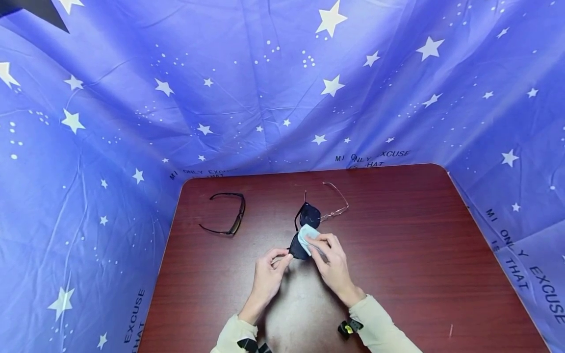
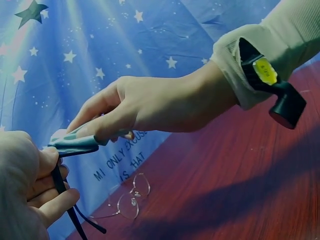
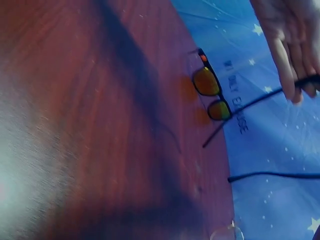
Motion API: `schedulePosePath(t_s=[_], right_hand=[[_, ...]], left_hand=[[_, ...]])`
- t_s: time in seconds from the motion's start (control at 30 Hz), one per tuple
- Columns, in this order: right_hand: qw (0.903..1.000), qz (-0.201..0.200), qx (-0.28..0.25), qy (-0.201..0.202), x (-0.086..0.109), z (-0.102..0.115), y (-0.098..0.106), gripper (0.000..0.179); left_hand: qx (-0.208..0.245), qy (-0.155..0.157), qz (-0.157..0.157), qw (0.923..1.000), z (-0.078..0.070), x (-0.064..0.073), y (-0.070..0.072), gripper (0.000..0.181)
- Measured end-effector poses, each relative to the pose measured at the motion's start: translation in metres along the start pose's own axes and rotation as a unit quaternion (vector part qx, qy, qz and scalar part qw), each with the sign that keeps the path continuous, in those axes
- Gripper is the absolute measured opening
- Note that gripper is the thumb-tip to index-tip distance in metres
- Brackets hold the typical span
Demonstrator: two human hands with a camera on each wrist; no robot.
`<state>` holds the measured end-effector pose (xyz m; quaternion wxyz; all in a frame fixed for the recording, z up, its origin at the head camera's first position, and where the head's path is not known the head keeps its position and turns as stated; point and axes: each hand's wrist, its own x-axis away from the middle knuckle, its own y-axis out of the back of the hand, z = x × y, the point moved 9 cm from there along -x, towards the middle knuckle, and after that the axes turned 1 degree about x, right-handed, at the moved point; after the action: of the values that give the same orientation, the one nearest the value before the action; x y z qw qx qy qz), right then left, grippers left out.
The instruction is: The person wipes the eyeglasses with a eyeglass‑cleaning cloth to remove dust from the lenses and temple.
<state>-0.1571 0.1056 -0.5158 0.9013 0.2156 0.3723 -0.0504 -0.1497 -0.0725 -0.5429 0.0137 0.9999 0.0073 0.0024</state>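
Black sunglasses [image 1: 310, 215] with dark lenses are held up over the table, temples unfolded. My left hand [image 1: 268, 274] pinches them by the frame's near end, between thumb and fingers. In my right hand [image 1: 332, 262], a folded pale blue cloth [image 1: 307, 235] is gripped against the nearer lens and covers part of it. The left wrist view shows that cloth [image 2: 75, 144] wrapped over the frame's edge, with a black temple [image 2: 59, 185] passing by the left fingers. From the right wrist, both temples show, but the lenses and the right hand are out of view.
Black-framed glasses with yellowish lenses [image 1: 238, 220] lie on the table's left side, temples unfolded. Thin wire-rimmed glasses [image 1: 342, 208] lie behind the sunglasses, partly hidden by them. A blue star-printed curtain [image 1: 265, 98] hangs along the back and sides of the reddish-brown table [image 1: 410, 245].
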Motion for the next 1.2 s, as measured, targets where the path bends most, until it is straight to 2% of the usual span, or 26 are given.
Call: schedulePosePath(t_s=[0.1, 0.27, 0.37, 0.47, 0.6, 0.9, 1.2], right_hand=[[0.9996, 0.009, -0.006, 0.026, 0.006, 0.01, -0.006, 0.019], [0.9985, 0.027, 0.002, 0.047, 0.01, 0.017, -0.014, 0.026], [0.999, 0.017, 0.018, 0.038, 0.005, 0.012, -0.011, 0.023], [0.9994, 0.008, 0.031, 0.008, -0.003, 0.003, -0.007, 0.019], [0.9991, 0.011, 0.039, -0.016, -0.008, -0.003, -0.005, 0.027], [0.9992, 0.031, 0.002, 0.026, 0.011, 0.014, -0.019, 0.023], [0.9989, 0.039, -0.026, 0.002, 0.011, 0.012, -0.017, 0.032]], left_hand=[[-0.005, 0.0, 0.001, 1.0, 0.001, 0.0, 0.0, 0.013], [-0.01, -0.004, 0.0, 0.9999, 0.003, -0.001, 0.001, 0.012], [-0.012, -0.009, 0.001, 0.9999, 0.003, -0.001, 0.0, 0.012], [-0.009, -0.011, 0.005, 0.9999, 0.002, -0.001, -0.001, 0.012], [-0.006, -0.011, 0.004, 0.9999, 0.002, 0.001, -0.002, 0.012], [-0.015, -0.009, -0.008, 0.9998, 0.004, 0.003, -0.002, 0.011], [-0.013, 0.028, -0.018, 0.9994, 0.014, 0.002, 0.0, 0.014]])
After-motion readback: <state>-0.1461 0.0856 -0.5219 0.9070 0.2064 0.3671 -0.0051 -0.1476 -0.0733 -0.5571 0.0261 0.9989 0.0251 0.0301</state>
